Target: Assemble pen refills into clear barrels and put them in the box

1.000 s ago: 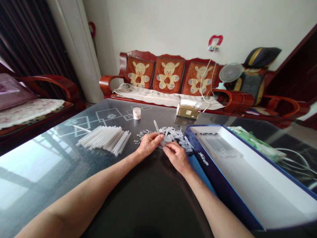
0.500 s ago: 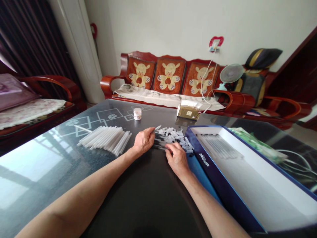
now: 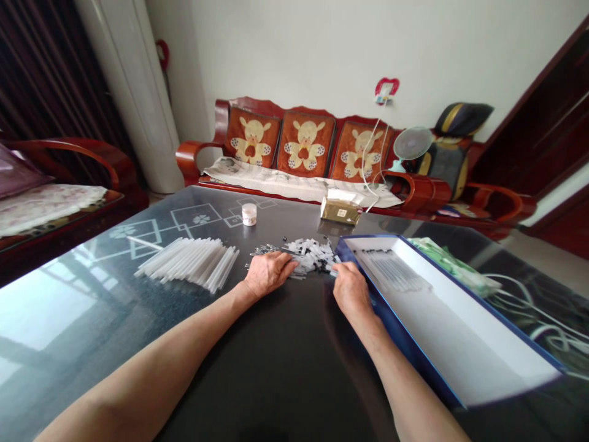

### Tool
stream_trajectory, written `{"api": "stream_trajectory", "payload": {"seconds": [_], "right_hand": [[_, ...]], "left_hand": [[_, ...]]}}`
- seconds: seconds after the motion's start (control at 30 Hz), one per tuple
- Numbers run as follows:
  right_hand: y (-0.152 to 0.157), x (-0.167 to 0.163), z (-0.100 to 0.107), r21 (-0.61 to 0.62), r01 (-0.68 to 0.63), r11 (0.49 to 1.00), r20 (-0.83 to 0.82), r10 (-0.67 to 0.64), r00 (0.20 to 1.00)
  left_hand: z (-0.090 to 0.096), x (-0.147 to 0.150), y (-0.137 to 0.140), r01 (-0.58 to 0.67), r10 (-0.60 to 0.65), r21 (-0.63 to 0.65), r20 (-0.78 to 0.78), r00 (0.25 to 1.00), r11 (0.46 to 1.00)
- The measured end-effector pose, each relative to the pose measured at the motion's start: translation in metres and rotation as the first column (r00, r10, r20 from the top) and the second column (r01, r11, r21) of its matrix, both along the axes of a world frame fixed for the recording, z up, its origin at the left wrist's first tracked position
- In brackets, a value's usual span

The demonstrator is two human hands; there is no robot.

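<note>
My left hand (image 3: pixel 269 273) is palm down at the near left side of a pile of small white and black pen caps (image 3: pixel 315 253). Its fingers are bent and close together, with the tips in the pile's edge; whatever they pinch is hidden. Thin grey pieces like pen tips or refills (image 3: pixel 263 249) lie just beyond it. My right hand (image 3: pixel 352 291) is closed at the pile's right edge, against the blue box side, with a small whitish piece at its fingertips. Left of both hands lies a stack of white translucent pen barrels (image 3: pixel 188 263).
A long blue box (image 3: pixel 483 344) with a white inside stands at right, holding a row of pens (image 3: pixel 391 270). A small round tub (image 3: pixel 249 215) and a tissue box (image 3: pixel 341 210) stand farther back. Green plastic packaging (image 3: pixel 453 267) and white cables (image 3: pixel 529 301) lie beyond the box.
My left hand has come down from holding up a small whitish piece to the pile's near edge. My right hand has moved right, away from the thin pieces to the box side. The view has shifted slightly.
</note>
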State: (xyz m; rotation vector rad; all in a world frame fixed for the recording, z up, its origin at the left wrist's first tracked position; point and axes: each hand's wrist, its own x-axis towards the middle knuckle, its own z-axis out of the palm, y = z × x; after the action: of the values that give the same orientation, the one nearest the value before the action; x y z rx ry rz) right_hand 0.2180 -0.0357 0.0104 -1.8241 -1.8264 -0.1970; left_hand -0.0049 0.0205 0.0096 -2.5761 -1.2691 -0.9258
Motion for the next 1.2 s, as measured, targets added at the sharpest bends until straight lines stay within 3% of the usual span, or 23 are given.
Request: {"api": "stream_trajectory", "payload": {"seconds": [0.2,0.53,0.83,0.93,1.03,1.1,1.2], "right_hand": [[-0.006,-0.003,0.004,-0.16,0.108,0.981,0.206,-0.073,0.976],[-0.011,-0.009,0.022,-0.339,0.192,0.921,0.25,-0.108,0.962],[-0.008,-0.008,0.019,-0.347,0.225,0.91,0.299,-0.12,0.947],[-0.008,-0.008,0.017,-0.307,0.22,0.926,0.306,-0.122,0.944],[-0.008,-0.009,0.016,-0.158,0.156,0.975,0.274,-0.108,0.956],[-0.006,-0.012,0.016,-0.017,0.048,0.999,0.167,-0.044,0.985],[-0.002,-0.021,0.011,0.146,-0.129,0.981,-0.117,0.147,0.982]], "left_hand": [[0.003,0.001,-0.001,-0.003,0.002,-0.017,-0.052,0.999,1.0],[0.001,0.003,-0.002,0.033,-0.037,-0.06,-0.073,0.997,0.998],[0.0,0.003,-0.003,0.053,-0.058,-0.056,-0.079,0.995,0.997],[-0.001,0.003,-0.003,0.053,-0.056,-0.049,-0.073,0.996,0.997],[-0.002,0.003,-0.002,0.053,-0.057,-0.047,-0.069,0.996,0.997],[-0.002,0.003,-0.002,0.052,-0.054,-0.041,-0.067,0.996,0.998],[-0.002,0.002,-0.002,0.051,-0.053,-0.029,-0.061,0.997,0.998]]}}
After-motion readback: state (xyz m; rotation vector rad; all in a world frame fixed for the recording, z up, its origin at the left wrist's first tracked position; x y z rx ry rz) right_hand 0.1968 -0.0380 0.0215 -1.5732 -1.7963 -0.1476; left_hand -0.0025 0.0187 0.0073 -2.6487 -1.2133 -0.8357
